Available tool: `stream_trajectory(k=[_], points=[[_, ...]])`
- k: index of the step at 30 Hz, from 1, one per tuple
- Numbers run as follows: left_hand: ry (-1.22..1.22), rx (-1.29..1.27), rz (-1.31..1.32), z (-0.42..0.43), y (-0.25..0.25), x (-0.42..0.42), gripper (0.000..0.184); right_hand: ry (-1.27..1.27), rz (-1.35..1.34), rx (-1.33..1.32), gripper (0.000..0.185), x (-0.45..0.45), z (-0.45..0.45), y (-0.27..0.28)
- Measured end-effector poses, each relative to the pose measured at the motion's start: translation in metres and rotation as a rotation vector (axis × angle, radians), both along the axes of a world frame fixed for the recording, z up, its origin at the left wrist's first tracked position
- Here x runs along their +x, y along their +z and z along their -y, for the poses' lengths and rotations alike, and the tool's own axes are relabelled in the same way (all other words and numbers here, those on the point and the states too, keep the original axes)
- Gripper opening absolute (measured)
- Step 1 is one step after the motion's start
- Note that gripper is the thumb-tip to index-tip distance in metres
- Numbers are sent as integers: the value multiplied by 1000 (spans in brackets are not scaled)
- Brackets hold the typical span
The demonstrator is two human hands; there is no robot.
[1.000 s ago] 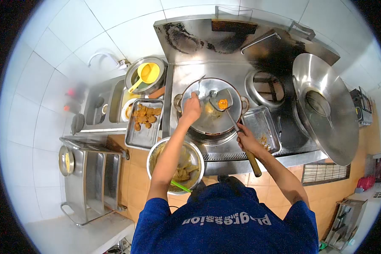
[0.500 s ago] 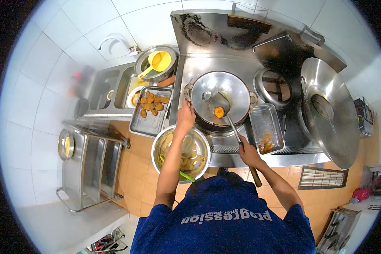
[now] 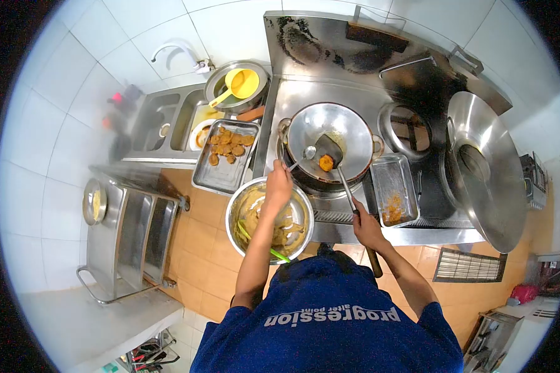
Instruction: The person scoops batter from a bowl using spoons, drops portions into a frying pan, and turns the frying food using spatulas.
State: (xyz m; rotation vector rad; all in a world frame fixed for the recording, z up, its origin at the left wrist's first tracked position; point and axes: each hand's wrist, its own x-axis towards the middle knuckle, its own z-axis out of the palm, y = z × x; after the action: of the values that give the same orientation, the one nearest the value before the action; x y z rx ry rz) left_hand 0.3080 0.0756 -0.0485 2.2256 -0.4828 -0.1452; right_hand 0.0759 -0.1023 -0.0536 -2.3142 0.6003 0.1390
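My left hand [image 3: 280, 181] is closed round the thin handle of a metal spoon [image 3: 309, 151], at the near left rim of the wok. The spoon's bowl is inside the wok [image 3: 350, 124], beside the spatula blade. My right hand [image 3: 367, 225] grips the long handle of a spatula [image 3: 329, 148], its dark blade low in the wok. On that blade lies one orange-brown fried piece [image 3: 326, 163]. Under my left forearm is a steel mixing bowl [image 3: 308, 214] smeared with pale batter, a green-handled utensil [image 3: 279, 254] resting in it.
Left of the wok, a metal tray [image 3: 210, 177] holds several browned pieces [image 3: 230, 147]. On the right stands a tray with orange crumbs [image 3: 393, 202]. A large steel wok [image 3: 498, 180] leans farther right. A yellow ladle [image 3: 242, 82] lies over a pot by the sink [image 3: 155, 127].
The spoon has come down closer to the spatula blade and the fried piece, and my left hand has shifted slightly toward me. The whole view has moved a little.
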Motion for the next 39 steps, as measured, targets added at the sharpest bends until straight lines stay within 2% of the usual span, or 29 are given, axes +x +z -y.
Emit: stream_trajectory(k=[4,6,11,18,24,27,30,35,39], points=[[-14,14,-26,-1,0,-4,17,-10,-26,5,52,-2,-1,5],[-63,46,47,-1,-3,-8,14,-17,-34,39,52,-3,-4,3],[-47,53,22,-2,0,-14,12,-40,61,37,54,-7,-6,-3],[-9,-31,1,-8,-4,-16,12,-22,69,25,54,-16,-4,1],[-5,35,-19,-9,-7,-19,14,-5,49,81,55,-11,-5,5],[20,-15,-18,-14,-12,-19,16,32,24,18,55,-13,-1,4],[23,-24,26,-15,-13,-19,15,8,114,12,54,-12,-1,-4],[40,-15,37,-18,-7,-20,15,18,65,40,53,-19,4,5],[34,33,22,-15,-14,-20,14,-50,54,81,54,-17,5,-10]])
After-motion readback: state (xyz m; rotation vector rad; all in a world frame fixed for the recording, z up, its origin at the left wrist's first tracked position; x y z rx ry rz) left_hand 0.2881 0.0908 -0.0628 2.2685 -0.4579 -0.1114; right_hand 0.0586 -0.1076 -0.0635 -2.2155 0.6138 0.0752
